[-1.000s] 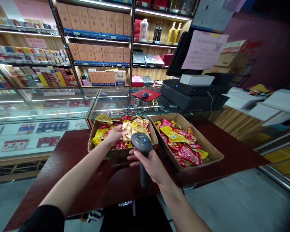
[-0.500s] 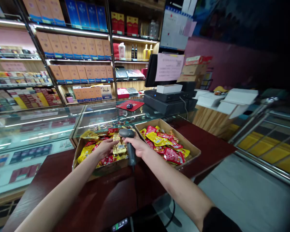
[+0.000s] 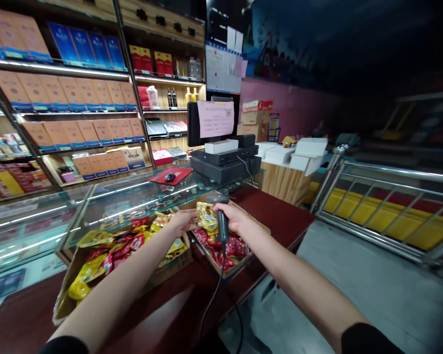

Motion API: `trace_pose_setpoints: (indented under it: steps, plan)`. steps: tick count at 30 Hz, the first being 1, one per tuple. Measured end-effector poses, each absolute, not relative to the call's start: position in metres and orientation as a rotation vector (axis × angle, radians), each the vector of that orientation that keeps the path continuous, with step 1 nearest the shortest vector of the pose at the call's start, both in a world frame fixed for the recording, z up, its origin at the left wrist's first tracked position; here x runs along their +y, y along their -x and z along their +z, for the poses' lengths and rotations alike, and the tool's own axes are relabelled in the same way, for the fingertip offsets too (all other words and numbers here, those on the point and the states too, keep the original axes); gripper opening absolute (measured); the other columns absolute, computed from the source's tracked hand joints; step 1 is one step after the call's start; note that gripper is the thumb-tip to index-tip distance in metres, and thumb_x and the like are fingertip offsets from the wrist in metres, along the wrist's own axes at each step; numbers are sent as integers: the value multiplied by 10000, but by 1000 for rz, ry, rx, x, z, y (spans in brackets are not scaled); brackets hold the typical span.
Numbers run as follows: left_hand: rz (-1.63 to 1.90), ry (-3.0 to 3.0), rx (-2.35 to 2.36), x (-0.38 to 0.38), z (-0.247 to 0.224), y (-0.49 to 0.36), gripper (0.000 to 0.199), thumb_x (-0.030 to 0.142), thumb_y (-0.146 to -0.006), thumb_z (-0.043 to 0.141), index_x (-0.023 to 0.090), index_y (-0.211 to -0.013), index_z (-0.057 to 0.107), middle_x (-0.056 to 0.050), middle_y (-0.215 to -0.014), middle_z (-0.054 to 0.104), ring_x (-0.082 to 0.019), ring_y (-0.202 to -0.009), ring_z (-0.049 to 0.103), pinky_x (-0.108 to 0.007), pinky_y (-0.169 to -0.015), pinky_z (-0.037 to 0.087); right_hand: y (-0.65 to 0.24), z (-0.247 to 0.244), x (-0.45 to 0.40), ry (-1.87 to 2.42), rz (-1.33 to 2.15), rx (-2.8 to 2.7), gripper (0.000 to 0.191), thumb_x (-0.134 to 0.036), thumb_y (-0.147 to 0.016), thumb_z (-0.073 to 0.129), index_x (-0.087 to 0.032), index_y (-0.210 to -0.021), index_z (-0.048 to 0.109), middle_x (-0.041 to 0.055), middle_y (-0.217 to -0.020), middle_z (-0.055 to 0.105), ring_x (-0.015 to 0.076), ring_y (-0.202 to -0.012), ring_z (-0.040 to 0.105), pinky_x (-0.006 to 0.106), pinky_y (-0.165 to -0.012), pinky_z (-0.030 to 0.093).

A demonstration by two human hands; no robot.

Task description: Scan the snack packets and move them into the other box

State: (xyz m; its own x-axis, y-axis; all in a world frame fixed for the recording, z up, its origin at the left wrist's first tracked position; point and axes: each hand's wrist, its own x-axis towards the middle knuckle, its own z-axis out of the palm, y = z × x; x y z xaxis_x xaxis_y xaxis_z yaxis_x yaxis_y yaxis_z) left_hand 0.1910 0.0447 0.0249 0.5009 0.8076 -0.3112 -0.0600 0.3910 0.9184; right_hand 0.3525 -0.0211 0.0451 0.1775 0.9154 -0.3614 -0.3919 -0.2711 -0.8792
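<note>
My right hand point(image 3: 232, 216) is wrapped round the grip of a dark grey barcode scanner point(image 3: 222, 227), whose cable hangs down in front of the counter. Close to the scanner's head, a shiny gold snack packet point(image 3: 206, 216) is pinched in the fingers of my left hand point(image 3: 184, 221). Both hands are above the right-hand cardboard box point(image 3: 264, 228), which holds red and yellow packets and is partly covered by the scanner and my hands. Under my left forearm lies another cardboard box point(image 3: 64, 300), filled with red and yellow snack packets point(image 3: 90, 275).
The boxes stand on a dark red counter point(image 3: 280, 209) beside a glass display case point(image 3: 107, 196). Behind are a mouse point(image 3: 170, 177) on a red mat, a monitor point(image 3: 194, 125) and shelves of boxed goods point(image 3: 66, 93). A metal railing point(image 3: 376, 177) is at the right.
My view has turned right and the scene has shifted left. Both hands, with the scanner and gold packet, have moved from the left box's right side to over the right box.
</note>
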Motion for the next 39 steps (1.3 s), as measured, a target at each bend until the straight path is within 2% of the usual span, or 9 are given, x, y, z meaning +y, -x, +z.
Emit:
trace_pose_setpoints:
  steps: [3, 9, 14, 20, 25, 28, 32, 36, 39]
  plan:
    - [598, -1078, 869, 37, 25, -224, 211, 99, -795, 616, 102, -1005, 637, -120, -931, 688, -141, -674, 641, -291, -635, 568, -380, 45, -34, 1275, 1325, -483, 68, -84, -652, 580, -141, -661, 545, -8, -489, 544, 106, -445, 507, 224, -479, 462]
    - [567, -1111, 920, 36, 16, -233, 287, 125, -744, 679, 112, -1029, 642, -134, -1007, 670, -168, -751, 650, -310, -653, 562, -401, 43, -46, 1309, 1192, -433, 94, -104, -647, 588, -153, -621, 511, -48, -415, 457, 81, -377, 409, 200, -378, 356]
    - [670, -1154, 1000, 58, 17, -179, 327, 183, -707, 725, 127, -1020, 649, -128, -988, 675, -186, -776, 660, -331, -663, 570, -375, 39, -34, 1209, 1262, -490, 73, -76, -653, 570, -142, -680, 554, -38, -482, 511, 76, -433, 470, 182, -441, 413]
    - [654, -1499, 1332, 76, 14, -89, 288, 282, -675, 740, 131, -916, 689, -96, -839, 698, -183, -712, 663, -245, -563, 531, -320, 33, -20, 1163, 1457, -479, 118, -54, -694, 540, -140, -756, 591, 2, -585, 600, 104, -567, 597, 200, -578, 506]
    - [524, -1578, 1509, 69, -4, -55, 191, 289, -693, 711, 115, -765, 676, -100, -745, 698, -213, -633, 679, -253, -521, 515, -273, 29, -13, 1186, 1562, -635, 95, -68, -715, 534, -138, -743, 593, -17, -553, 572, 86, -522, 568, 180, -543, 484]
    - [464, -1551, 1536, 60, -14, -57, 189, 264, -743, 655, 122, -863, 682, -100, -783, 709, -209, -608, 677, -264, -516, 517, -247, 23, -4, 1297, 1577, -746, 58, -82, -695, 565, -139, -687, 572, -37, -480, 520, 75, -434, 490, 178, -463, 436]
    - [448, -1547, 1587, 51, -23, -66, 308, 236, -783, 586, 146, -1070, 653, -91, -808, 714, -190, -603, 672, -246, -503, 504, -220, 11, 15, 1433, 1585, -816, 109, -88, -664, 590, -155, -611, 522, -60, -386, 429, 83, -365, 412, 197, -390, 373]
    - [486, -1601, 1645, 51, -32, -66, 338, 264, -769, 604, 175, -1091, 658, -59, -755, 703, -159, -588, 655, -201, -485, 460, -206, 5, 27, 1564, 1541, -866, 141, -69, -644, 585, -160, -579, 499, -68, -343, 379, 88, -338, 379, 197, -355, 311]
    - [604, -1569, 1619, 51, -38, -60, 299, 305, -743, 645, 162, -1003, 685, -32, -640, 666, -150, -527, 621, -202, -470, 432, -202, 9, 23, 1583, 1540, -906, 124, -57, -634, 579, -155, -586, 519, -59, -351, 403, 92, -344, 395, 201, -363, 328]
